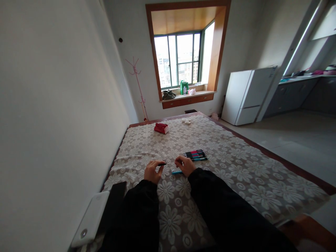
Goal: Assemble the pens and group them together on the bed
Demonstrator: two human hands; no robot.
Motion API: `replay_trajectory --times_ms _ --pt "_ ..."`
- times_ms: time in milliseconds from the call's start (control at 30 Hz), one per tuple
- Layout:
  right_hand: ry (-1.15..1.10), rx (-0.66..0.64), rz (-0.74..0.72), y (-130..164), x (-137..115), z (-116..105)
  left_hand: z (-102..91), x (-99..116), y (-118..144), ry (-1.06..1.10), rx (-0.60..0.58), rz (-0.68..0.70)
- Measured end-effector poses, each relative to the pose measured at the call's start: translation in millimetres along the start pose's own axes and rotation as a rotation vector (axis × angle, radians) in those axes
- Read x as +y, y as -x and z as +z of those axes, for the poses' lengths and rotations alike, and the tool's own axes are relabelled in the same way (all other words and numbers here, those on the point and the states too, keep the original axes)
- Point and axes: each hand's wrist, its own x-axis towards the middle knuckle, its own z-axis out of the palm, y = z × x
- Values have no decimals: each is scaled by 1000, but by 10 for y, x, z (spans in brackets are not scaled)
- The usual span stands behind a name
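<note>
Nearest the camera: one white slab-like device (90, 219) and one dark flat item (115, 197), both at the table's (236, 182) left edge by the wall. Beyond them, two dark sleeves led to two hands. Left hand (153, 171): fingers closed on the dark end of one thin pen refill (168, 163). Right hand (186, 165): fingers pinched on its other, pale end. One teal pen barrel (176, 172) lay on the floral cloth just below the right hand, touching it or nearly so. Step judged: a pen taken apart or being reassembled; the next move would call for lining refill with barrel. Further: one row of pens (196, 155), about six, exact count unclear. Farthest: one red packet (161, 128), one small white item (187, 121).
</note>
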Motion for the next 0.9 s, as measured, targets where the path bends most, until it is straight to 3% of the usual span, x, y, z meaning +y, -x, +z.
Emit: replay_trajectory --times_ms 533,900 --pt "167 -10 -77 23 30 -21 37 -96 19 4 -101 17" --pt "113 -68 -101 39 31 -15 48 -98 21 25 -139 26"
